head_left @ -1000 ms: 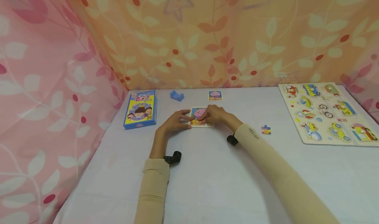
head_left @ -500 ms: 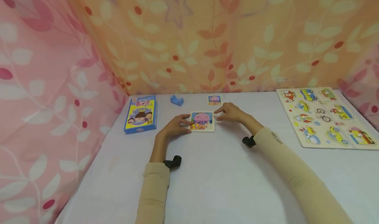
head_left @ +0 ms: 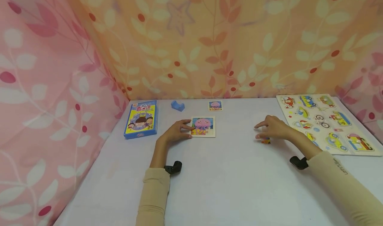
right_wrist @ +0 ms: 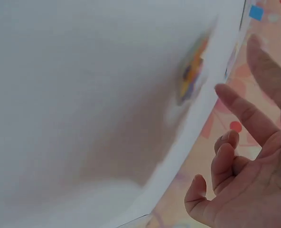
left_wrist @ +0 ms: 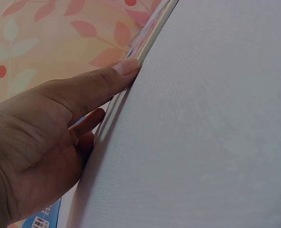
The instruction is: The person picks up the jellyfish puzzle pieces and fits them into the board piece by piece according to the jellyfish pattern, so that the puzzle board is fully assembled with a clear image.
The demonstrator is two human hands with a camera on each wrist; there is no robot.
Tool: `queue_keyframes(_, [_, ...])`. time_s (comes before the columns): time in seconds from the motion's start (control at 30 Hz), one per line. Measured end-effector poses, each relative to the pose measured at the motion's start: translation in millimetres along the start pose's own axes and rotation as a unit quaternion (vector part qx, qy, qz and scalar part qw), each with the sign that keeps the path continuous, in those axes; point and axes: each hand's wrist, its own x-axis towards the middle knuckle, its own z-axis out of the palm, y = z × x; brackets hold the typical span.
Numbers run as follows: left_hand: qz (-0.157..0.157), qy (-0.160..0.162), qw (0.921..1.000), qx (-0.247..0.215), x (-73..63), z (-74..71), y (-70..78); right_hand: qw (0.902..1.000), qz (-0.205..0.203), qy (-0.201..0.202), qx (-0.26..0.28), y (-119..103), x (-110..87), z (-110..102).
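Observation:
A small jigsaw puzzle (head_left: 201,123) with a pink jellyfish picture lies in a white frame, with a bare white patch at its lower right corner. My left hand (head_left: 176,131) rests at the frame's left edge. Its thumb (left_wrist: 126,67) touches the edge in the left wrist view, and one finger lies over the picture. Further right, my right hand (head_left: 273,128) hovers above a loose jigsaw piece (head_left: 265,141), partly covering it in the head view. In the right wrist view the colourful piece (right_wrist: 192,71) is blurred, apart from the spread fingers (right_wrist: 247,114).
A small jellyfish picture card (head_left: 215,105) lies behind the puzzle. To its left are a blue notched block (head_left: 178,105) and a blue and yellow box (head_left: 141,119). At the right lies a wooden peg board (head_left: 318,129) with vehicle shapes. Patterned curtains (head_left: 179,53) border the table.
My right hand has left the puzzle and moved right to above the loose piece, its fingers opening out. My left hand has stayed at the frame's left edge. The head view has tilted slightly.

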Motion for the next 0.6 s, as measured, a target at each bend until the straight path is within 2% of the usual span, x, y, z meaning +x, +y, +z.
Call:
queue_keyframes(0.1, [0.005, -0.006, 1.0000, -0.002, -0.1, 1.4, -2.1, 0.9995, -0.020, 0.003, -0.024, 4.6, -16.3, 12.3])
queue_keyframes(0.23, [0.006, -0.008, 0.9999, -0.011, 0.4, 3.2, -3.6, 0.9986, -0.030, 0.011, -0.042, 3.5, -27.9, 22.3])
queue_keyframes(0.4, [-0.003, -0.010, 0.9998, -0.017, 1.0, 3.2, -2.2, 0.9982, -0.037, 0.020, -0.043, -1.5, -31.7, 22.5])
queue_keyframes(0.6, [0.006, -0.005, 1.0000, -0.004, 1.2, -2.0, -0.2, 0.9976, -0.048, 0.029, -0.040, -6.7, -27.1, 14.6])
